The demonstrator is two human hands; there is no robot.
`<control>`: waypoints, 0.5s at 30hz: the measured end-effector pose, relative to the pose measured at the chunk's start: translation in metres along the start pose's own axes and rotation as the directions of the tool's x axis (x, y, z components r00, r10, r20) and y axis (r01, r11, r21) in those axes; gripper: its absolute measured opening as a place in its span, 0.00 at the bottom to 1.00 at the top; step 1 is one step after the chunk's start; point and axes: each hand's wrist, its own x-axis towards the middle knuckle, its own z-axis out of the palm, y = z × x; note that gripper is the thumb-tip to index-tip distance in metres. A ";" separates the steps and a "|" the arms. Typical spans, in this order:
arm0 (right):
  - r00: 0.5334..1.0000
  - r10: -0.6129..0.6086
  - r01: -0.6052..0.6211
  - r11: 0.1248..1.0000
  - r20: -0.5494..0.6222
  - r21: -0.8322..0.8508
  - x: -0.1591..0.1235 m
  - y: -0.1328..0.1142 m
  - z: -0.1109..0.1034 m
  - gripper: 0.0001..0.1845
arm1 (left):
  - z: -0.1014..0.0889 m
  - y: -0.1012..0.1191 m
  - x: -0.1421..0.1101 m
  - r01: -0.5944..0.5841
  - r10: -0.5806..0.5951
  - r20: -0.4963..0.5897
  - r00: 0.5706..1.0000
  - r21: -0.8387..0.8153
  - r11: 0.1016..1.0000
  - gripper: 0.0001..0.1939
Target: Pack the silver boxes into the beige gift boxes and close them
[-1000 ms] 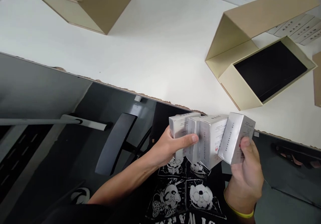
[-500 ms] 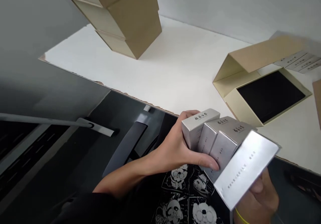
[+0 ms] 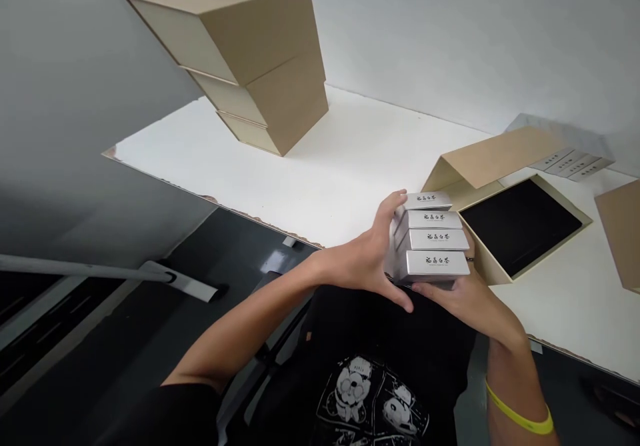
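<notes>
Several small silver cartons (image 3: 435, 239) with dark lettering sit one against another in a row between my hands, just over the table's front edge. My left hand (image 3: 361, 259) is wrapped round their left side, its thumb low and its other fingers partly hidden. From the lower right, my right hand (image 3: 470, 303) grips them, thumb at the nearest carton and fingers mostly hidden behind the row. Just right of the hands stands an open tan gift box (image 3: 500, 159), its lid raised and a black insert (image 3: 523, 225) inside.
A leaning-looking stack of tan boxes (image 3: 283, 66) stands at the left of the white table (image 3: 295, 196). Behind the open box lie more silver cartons (image 3: 570, 161). Another tan piece (image 3: 620, 236) shows at the right edge. A chair and a metal leg (image 3: 185, 281) are below.
The cartons have turned and been squared into a more even row, lettered ends facing up. My right hand has come round to their right side. The view has shifted upward.
</notes>
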 end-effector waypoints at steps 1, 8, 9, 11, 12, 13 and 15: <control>1.000 -0.010 0.010 1.000 0.009 0.003 0.000 0.000 0.000 0.46 | 0.004 -0.001 0.001 -0.014 0.015 -0.009 1.000 0.030 0.999 0.76; 0.999 -0.034 0.033 0.999 0.041 0.026 0.010 0.001 -0.013 0.67 | -0.008 -0.003 0.014 0.037 -0.037 0.001 0.999 -0.015 0.999 0.62; 0.998 -0.026 0.023 0.998 0.051 0.061 0.011 0.001 -0.014 0.74 | -0.011 -0.003 0.015 0.047 -0.047 0.008 0.999 -0.027 0.999 0.61; 0.999 -0.011 0.004 0.990 0.051 0.144 0.012 -0.001 -0.013 0.84 | -0.016 -0.002 0.016 0.060 -0.059 0.017 0.998 -0.045 0.997 0.60; 0.999 -0.005 -0.003 0.986 0.047 0.165 0.013 -0.002 -0.012 0.83 | -0.017 -0.002 0.016 0.062 -0.061 0.020 0.998 -0.047 0.997 0.59; 0.999 -0.003 -0.004 0.986 0.040 0.167 0.013 -0.004 -0.009 0.79 | -0.017 -0.001 0.017 0.062 -0.061 0.023 0.998 -0.042 0.997 0.58; 1.000 -0.002 0.006 0.987 -0.019 0.163 0.015 -0.008 -0.005 0.65 | -0.017 -0.001 0.018 0.065 -0.064 0.042 0.997 -0.023 0.998 0.58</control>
